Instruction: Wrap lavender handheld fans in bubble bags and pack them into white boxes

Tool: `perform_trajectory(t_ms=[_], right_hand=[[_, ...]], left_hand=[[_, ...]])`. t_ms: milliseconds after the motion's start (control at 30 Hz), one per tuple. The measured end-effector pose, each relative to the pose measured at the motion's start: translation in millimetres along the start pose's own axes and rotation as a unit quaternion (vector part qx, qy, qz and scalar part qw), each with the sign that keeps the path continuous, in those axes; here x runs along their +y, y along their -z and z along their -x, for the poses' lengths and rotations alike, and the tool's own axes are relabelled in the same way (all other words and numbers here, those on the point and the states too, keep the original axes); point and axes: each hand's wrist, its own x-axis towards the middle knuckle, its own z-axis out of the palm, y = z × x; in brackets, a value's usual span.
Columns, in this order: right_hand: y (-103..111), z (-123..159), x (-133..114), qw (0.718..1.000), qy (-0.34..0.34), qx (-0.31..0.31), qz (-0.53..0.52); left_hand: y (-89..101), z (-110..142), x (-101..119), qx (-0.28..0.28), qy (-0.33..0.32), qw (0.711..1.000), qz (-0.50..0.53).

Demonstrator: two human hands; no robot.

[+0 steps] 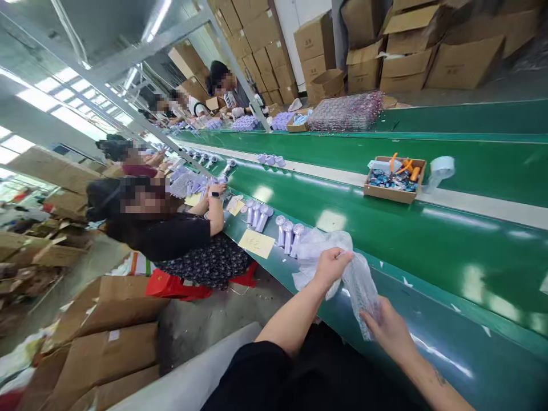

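A translucent bubble-wrap bag hangs between my two hands over the bench's near edge. My left hand pinches its upper end, fingers closed. Lower down, my right hand grips the other end, thumb on the near side. A faint lavender tint shows through the wrap beside the right fingers; what is inside I cannot make out. More loose bubble wrap lies just beyond my left hand. Left of that pile, several lavender handheld fans lie side by side, with a paper sheet near them.
A green conveyor belt runs past the bench. On its pale centre strip stand a cardboard box of small parts and a tape roll. A co-worker in black sits to the left. Cartons stand on the floor.
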Motion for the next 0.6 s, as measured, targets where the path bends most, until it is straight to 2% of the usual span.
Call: perform_trajectory(t_ms=[100, 167, 200, 267, 300, 367, 433, 467, 533, 600], right_hand=[[-31, -6, 4, 0.984, -0.066, 0.046, -0.161], [-48, -15, 8, 0.951, -0.106, 0.106, -0.270], [-55, -21, 10, 0.940, -0.119, 0.126, -0.294], [-67, -34, 12, 0.942, -0.140, 0.134, -0.275], [-72, -40, 12, 0.948, -0.158, 0.132, -0.243], [-77, -47, 10, 0.953, -0.209, 0.156, -0.157], [-76, -44, 8, 0.945, -0.227, 0.230, -0.047], [-74, -39, 6, 0.939, -0.210, 0.272, 0.009], [-70, -21, 2, 0.927, -0.151, 0.335, 0.081], [-70, -1, -6, 0.925, -0.122, 0.358, 0.051]], left_hand=[[55.1, -28, -10, 0.046, -0.018, 0.995, -0.091], [99.7, -49, -21, 0.157, 0.023, 0.964, -0.214], [120.0, -59, -30, 0.181, 0.045, 0.942, -0.279], [147.9, -76, -49, 0.171, 0.062, 0.924, -0.335], [154.4, -82, -60, 0.147, 0.061, 0.923, -0.350], [155.4, -89, -81, 0.102, 0.045, 0.915, -0.387], [151.3, -89, -96, 0.075, 0.040, 0.899, -0.429], [151.1, -88, -101, 0.077, 0.048, 0.896, -0.434], [156.8, -85, -105, 0.114, 0.075, 0.910, -0.391], [166.1, -79, -100, 0.172, 0.065, 0.938, -0.294]])
